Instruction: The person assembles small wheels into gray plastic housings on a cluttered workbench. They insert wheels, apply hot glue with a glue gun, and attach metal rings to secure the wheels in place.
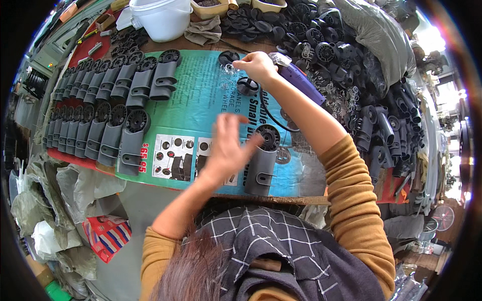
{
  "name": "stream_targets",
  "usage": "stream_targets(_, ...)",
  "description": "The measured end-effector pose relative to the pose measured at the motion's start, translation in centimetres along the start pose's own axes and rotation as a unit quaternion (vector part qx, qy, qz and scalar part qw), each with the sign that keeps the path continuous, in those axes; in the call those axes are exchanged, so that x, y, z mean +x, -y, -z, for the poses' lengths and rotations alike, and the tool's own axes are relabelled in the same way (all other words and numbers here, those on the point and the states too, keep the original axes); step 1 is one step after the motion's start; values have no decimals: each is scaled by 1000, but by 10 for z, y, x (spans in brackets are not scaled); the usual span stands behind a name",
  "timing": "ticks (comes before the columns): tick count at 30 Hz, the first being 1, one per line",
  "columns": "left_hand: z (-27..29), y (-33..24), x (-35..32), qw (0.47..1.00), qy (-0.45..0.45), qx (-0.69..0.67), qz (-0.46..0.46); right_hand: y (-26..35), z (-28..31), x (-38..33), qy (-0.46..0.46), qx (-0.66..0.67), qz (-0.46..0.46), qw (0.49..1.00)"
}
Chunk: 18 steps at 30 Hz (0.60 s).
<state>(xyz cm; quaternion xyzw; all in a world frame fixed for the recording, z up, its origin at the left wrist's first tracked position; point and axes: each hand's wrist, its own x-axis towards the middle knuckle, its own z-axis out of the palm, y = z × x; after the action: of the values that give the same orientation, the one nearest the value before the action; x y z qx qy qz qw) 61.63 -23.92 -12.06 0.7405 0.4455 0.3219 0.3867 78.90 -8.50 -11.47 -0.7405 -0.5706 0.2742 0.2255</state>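
Near the front of the printed sheet lies a grey plastic housing [260, 170] with a black ribbed wheel [267, 137] at its far end. My left hand [226, 148], blurred by motion, hovers just left of it, thumb spread away from the fingers and nothing visible in them. Farther off, my right hand [258, 67] pinches its fingertips together at a small heap of shiny wire clips [230, 70]; whatever is between them is hidden. Just beyond the heap sits a black round part [228, 56], and below my right hand is a black cap [247, 86].
Two rows of grey housings with wheels [131, 143] stand at the left. A purple tool [303, 84] with a black cord lies beside my right forearm. Black wheels [325, 52] and grey tubes [384, 123] pile up at the right. A white bucket [159, 20] stands at the back.
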Motion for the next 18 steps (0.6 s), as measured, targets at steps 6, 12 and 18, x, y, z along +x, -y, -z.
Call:
stream_targets(6,18,61,96,971,-189,139,-52,-12,11,-8,-91,183,38,978)
stream_targets(12,26,61,99,989,-129,21,-65,-2,24,-34,-284,-142,226,921)
stream_targets(18,33,43,79,983,-85,-157,-53,14,14,-64,19,102,66,992)
